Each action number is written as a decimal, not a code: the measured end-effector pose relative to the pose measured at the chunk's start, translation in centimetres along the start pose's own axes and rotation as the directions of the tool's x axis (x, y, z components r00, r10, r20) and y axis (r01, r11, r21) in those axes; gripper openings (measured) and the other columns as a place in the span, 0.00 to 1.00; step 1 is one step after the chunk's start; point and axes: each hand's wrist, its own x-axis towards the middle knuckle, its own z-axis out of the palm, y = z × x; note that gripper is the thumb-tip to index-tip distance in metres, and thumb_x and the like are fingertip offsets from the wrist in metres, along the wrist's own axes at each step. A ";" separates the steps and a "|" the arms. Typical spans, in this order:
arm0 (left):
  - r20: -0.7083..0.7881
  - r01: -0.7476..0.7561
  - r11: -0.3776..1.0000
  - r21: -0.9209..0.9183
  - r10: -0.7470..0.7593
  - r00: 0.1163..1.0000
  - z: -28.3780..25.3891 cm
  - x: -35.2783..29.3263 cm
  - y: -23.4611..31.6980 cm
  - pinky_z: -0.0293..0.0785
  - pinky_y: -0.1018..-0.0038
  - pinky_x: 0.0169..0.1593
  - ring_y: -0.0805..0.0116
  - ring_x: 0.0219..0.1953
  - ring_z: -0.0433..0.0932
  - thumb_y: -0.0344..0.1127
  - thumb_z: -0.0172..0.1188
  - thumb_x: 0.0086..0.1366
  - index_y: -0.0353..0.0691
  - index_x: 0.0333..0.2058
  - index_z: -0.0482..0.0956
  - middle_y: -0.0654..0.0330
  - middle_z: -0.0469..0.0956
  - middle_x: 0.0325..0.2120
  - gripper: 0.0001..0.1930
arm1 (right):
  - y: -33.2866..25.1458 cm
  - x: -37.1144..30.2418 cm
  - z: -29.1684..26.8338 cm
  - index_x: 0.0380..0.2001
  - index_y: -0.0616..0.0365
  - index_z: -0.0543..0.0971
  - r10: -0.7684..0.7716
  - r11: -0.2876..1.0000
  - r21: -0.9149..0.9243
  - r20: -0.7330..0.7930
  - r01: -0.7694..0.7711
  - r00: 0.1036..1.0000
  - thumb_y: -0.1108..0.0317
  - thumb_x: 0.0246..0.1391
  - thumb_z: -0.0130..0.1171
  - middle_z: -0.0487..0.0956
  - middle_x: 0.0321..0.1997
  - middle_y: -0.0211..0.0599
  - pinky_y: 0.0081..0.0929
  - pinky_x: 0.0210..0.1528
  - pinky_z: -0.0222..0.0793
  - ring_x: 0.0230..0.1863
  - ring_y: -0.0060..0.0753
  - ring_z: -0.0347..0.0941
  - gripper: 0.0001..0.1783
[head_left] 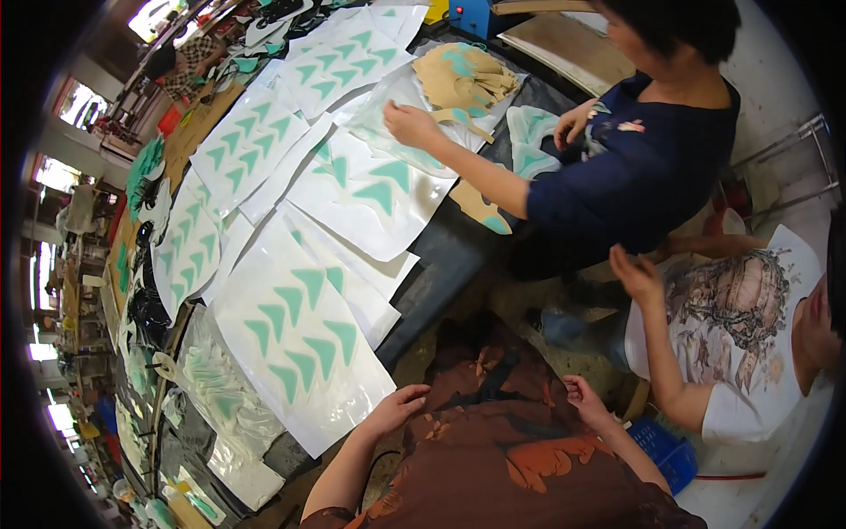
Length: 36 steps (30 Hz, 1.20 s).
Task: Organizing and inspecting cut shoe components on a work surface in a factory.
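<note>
So, front sheet (pixel 339 392): white, two rows of green pieces (pixel 322 355) on it, lying at the near end of the dark table (pixel 445 269).
Left hand (pixel 404 408): just beside the sheet's right corner, fingers loosely bent, looks free.
Right hand (pixel 589 403): well right of the sheet, fingers half curled, also looks free.
Plastic bag (pixel 253 430): left of the sheet, more green bits inside.
Blue basket (pixel 663 451): far right of the sheet, down low.

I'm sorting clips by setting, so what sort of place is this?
Probably a workshop for cut parts: white sheets bearing green chevrons cover much of a black worktable, a pile of tan pieces lies near a co-worker.
</note>
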 end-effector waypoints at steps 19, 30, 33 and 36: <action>-0.034 -0.002 1.000 0.006 0.002 0.999 0.0 0.4 0.2 0.64 0.77 0.51 0.72 0.48 0.68 0.34 0.48 0.63 0.36 0.52 0.66 0.59 0.70 0.46 0.18 | -0.6 0.9 2.3 0.45 0.56 0.70 -0.257 0.858 -0.466 -0.021 0.218 0.966 0.77 0.48 0.50 0.68 0.45 0.35 0.22 0.44 0.65 0.48 0.28 0.66 0.18; -0.008 0.015 0.997 -0.081 -0.016 1.000 0.0 0.5 0.0 0.64 0.78 0.50 0.72 0.47 0.68 0.32 0.47 0.63 0.35 0.51 0.65 0.60 0.70 0.45 0.18 | -0.2 0.9 2.0 0.47 0.55 0.70 -0.145 0.922 -0.365 -0.019 0.128 0.989 0.79 0.47 0.51 0.69 0.45 0.32 0.21 0.46 0.63 0.45 0.26 0.65 0.20; -0.001 0.025 0.994 -0.105 -0.026 1.000 0.2 0.3 0.6 0.65 0.78 0.50 0.73 0.47 0.68 0.31 0.47 0.63 0.35 0.51 0.65 0.60 0.70 0.45 0.18 | -0.5 0.6 1.7 0.47 0.56 0.70 -0.107 0.958 -0.265 0.009 0.106 0.994 0.79 0.48 0.51 0.70 0.45 0.31 0.21 0.46 0.62 0.44 0.24 0.65 0.20; 0.001 0.029 0.993 -0.117 -0.029 1.000 0.2 0.1 0.7 0.65 0.78 0.50 0.73 0.48 0.68 0.30 0.46 0.63 0.34 0.51 0.64 0.60 0.70 0.46 0.17 | 0.2 0.6 1.2 0.47 0.56 0.70 -0.071 0.960 -0.271 0.019 0.074 0.997 0.80 0.47 0.51 0.71 0.43 0.30 0.20 0.46 0.62 0.42 0.23 0.65 0.21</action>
